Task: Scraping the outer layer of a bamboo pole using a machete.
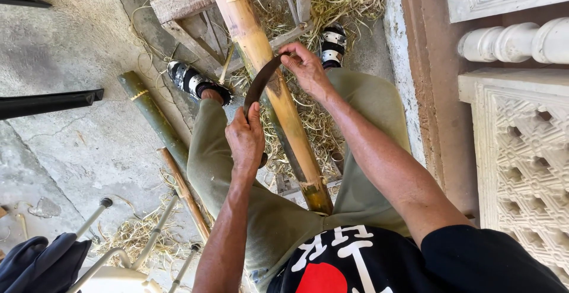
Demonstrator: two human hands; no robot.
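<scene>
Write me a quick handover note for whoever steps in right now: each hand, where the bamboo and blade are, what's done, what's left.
Left hand: closed on the near end of the curved blade.
Right hand: pinching the blade's far end; the blade lies across the bamboo pole.
The pole runs between the knees, far end on a wooden stand, near end at the lap.
Done: pale shavings cover the ground underfoot, and the pole's upper stretch looks scraped yellow.
Left: the stretch nearer the lap is darker, apparently unscraped. A green bamboo piece and a thin stick lie on the concrete by the left leg.
</scene>
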